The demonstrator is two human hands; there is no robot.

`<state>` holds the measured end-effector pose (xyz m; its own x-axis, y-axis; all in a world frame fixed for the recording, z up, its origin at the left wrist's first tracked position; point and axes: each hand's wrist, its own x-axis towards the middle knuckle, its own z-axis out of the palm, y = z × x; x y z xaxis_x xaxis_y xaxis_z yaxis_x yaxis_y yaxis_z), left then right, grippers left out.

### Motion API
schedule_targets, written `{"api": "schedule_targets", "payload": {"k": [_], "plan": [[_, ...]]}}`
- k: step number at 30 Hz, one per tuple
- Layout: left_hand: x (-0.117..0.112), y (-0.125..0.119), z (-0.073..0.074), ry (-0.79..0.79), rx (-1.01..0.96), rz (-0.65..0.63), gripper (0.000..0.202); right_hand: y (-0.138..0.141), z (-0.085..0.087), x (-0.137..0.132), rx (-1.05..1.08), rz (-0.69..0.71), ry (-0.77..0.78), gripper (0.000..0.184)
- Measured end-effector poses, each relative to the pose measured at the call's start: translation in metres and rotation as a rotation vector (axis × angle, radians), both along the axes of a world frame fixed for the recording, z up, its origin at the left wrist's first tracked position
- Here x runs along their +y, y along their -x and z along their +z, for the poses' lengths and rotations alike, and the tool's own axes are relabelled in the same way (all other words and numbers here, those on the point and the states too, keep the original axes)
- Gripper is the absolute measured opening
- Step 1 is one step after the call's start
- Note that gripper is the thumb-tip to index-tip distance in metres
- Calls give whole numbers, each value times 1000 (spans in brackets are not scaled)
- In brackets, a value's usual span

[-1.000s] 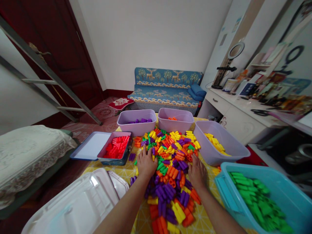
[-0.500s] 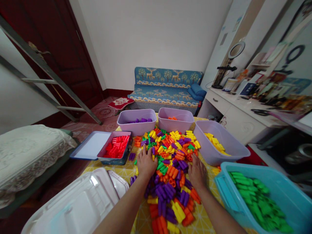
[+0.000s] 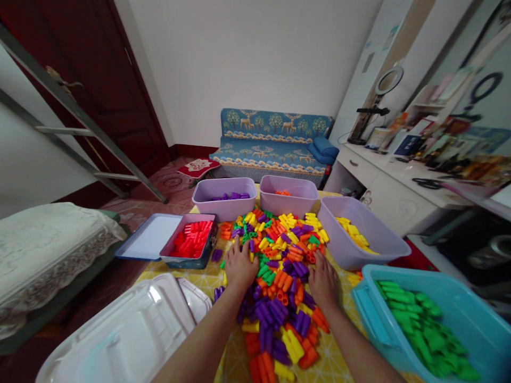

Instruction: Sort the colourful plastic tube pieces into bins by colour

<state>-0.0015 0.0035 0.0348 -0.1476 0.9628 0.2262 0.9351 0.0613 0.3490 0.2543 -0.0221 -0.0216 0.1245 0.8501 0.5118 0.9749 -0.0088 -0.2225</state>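
A mixed pile of plastic tube-shaped building blocks (image 3: 278,308) in purple, orange, yellow and green is heaped along the middle of the table. My left hand (image 3: 240,267) rests at the pile's left edge, fingers spread, touching blocks beside a purple and yellow piece. On the opposite edge lies my right hand (image 3: 324,281), its fingers apart and bent down near some orange blocks. Neither hand appears to grip a block. The undersides of both hands are hidden.
Lavender bins (image 3: 225,210), (image 3: 288,205), (image 3: 359,255) hold purple, orange and yellow blocks. A tin box (image 3: 186,263) with red blocks sits left; a teal bin (image 3: 373,324) with green blocks sits right. White lids (image 3: 120,330) lie front left. A patterned sofa (image 3: 275,141) stands behind.
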Motion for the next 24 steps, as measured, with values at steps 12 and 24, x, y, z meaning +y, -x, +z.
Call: {"api": "schedule_targets", "payload": {"k": [12, 24], "plan": [[-1, 0, 3, 17, 10, 2, 52, 2, 6, -2, -15, -15, 36, 40], [-2, 4, 6, -20, -20, -36, 42, 2, 2, 1, -3, -25, 13, 41]]}}
